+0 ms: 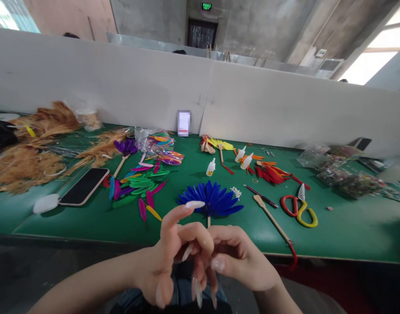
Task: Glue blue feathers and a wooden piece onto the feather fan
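My left hand point(178, 257) is held over the table's front edge with its index finger raised and other fingers loosely bent, nothing visible in them. My right hand point(245, 257) meets it, thumb and fingers closed about the left hand's fingertips. Any small thing between them is hidden. Just beyond the hands lies a fan of blue feathers point(209, 198) on a wooden stick point(209, 221), whose lower end the hands cover. Small white beads point(235, 193) sit at the fan's right edge.
On the green table point(337, 235) lie scissors point(298, 207), tweezers point(260, 195), a wooden stick with red cord point(271, 218), glue bottles point(210, 167), loose coloured feathers point(144, 181), a purple feather fan point(125, 147) and a phone point(84, 186). A white partition point(104, 78) stands behind.
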Motion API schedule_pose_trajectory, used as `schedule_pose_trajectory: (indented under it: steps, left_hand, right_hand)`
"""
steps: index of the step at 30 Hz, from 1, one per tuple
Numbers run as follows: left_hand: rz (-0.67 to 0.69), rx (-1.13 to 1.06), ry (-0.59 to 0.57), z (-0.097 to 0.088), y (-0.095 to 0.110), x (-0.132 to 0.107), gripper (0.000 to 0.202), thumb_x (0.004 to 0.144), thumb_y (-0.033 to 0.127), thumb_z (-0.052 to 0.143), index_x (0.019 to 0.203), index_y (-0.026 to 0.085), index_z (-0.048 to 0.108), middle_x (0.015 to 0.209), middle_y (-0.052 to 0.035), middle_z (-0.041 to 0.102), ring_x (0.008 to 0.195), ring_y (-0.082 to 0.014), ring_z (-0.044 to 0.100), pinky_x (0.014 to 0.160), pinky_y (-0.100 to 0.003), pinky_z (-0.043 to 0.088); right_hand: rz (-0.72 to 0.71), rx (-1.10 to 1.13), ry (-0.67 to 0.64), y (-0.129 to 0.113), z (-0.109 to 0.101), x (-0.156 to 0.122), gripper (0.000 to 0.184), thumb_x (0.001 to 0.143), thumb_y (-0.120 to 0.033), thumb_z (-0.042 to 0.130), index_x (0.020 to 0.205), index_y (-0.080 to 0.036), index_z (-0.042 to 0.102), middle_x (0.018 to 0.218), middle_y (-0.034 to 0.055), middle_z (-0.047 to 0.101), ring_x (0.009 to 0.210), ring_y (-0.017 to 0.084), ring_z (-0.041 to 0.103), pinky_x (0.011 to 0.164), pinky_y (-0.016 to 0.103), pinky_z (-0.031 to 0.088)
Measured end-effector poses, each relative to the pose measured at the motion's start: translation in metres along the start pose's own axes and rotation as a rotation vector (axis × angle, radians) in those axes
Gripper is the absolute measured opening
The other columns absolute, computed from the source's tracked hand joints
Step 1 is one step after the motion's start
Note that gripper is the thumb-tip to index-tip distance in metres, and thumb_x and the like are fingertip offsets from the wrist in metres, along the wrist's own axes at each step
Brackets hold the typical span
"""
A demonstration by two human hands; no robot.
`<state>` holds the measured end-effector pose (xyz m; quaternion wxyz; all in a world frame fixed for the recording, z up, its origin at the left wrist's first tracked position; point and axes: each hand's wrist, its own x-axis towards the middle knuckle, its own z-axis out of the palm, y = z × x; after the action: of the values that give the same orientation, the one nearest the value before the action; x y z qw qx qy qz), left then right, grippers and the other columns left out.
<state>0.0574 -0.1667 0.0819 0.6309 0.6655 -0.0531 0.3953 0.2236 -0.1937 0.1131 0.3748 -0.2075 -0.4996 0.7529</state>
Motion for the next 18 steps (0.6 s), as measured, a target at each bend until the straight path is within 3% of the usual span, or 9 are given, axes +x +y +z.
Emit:
schedule_pose_trajectory:
  steps: [3,5,8,13,18]
  left_hand:
    - [0.093,-0.116,0.070,0.004,0.003,0.007,0.071,0.088,0.059,0.045,0.138,0.046,-0.003,0.098,0.0010,0.045,0.054,-0.0028,0.045,0.060,-0.025,0.056]
    - [0.081,-0.111,0.108,0.006,0.001,0.009,0.070,0.088,0.059,0.044,0.140,0.044,0.000,0.095,0.0012,0.045,0.053,-0.0025,0.043,0.056,-0.022,0.054]
    - [0.043,-0.053,0.128,0.005,-0.006,0.012,0.074,0.086,0.062,0.045,0.143,0.038,0.004,0.094,0.0003,0.044,0.053,-0.0032,0.042,0.054,-0.022,0.053]
    - [0.003,0.094,0.176,0.002,-0.015,0.019,0.081,0.079,0.067,0.051,0.144,0.037,0.013,0.082,0.0026,0.047,0.049,-0.0040,0.043,0.045,-0.017,0.046]
    - [-0.112,-0.058,0.215,0.006,-0.023,0.025,0.075,0.080,0.069,0.046,0.142,0.040,0.016,0.079,0.0039,0.050,0.046,-0.0033,0.041,0.045,-0.017,0.047]
  right_hand:
    - [-0.058,-0.015,0.033,0.001,-0.001,0.003,0.050,0.086,-0.058,0.050,0.098,-0.012,0.066,0.076,0.0087,0.069,0.059,0.013,0.065,0.051,0.021,0.053]
    - [-0.054,-0.049,0.072,0.002,-0.001,0.005,0.058,0.085,-0.064,0.045,0.093,-0.010,0.067,0.071,0.0089,0.069,0.056,0.013,0.064,0.050,0.022,0.052]
    - [-0.048,-0.116,0.146,0.003,-0.001,0.010,0.059,0.078,-0.068,0.052,0.082,-0.010,0.066,0.060,0.0062,0.066,0.048,0.012,0.061,0.045,0.021,0.049]
    - [-0.006,-0.189,0.321,0.004,-0.005,0.015,0.045,0.081,-0.056,0.058,0.070,-0.012,0.062,0.052,0.0013,0.061,0.041,0.008,0.056,0.040,0.017,0.044]
    - [-0.017,-0.122,0.302,0.012,-0.016,0.005,0.046,0.088,-0.053,0.050,0.077,-0.010,0.065,0.059,0.0043,0.066,0.047,0.010,0.061,0.044,0.017,0.047]
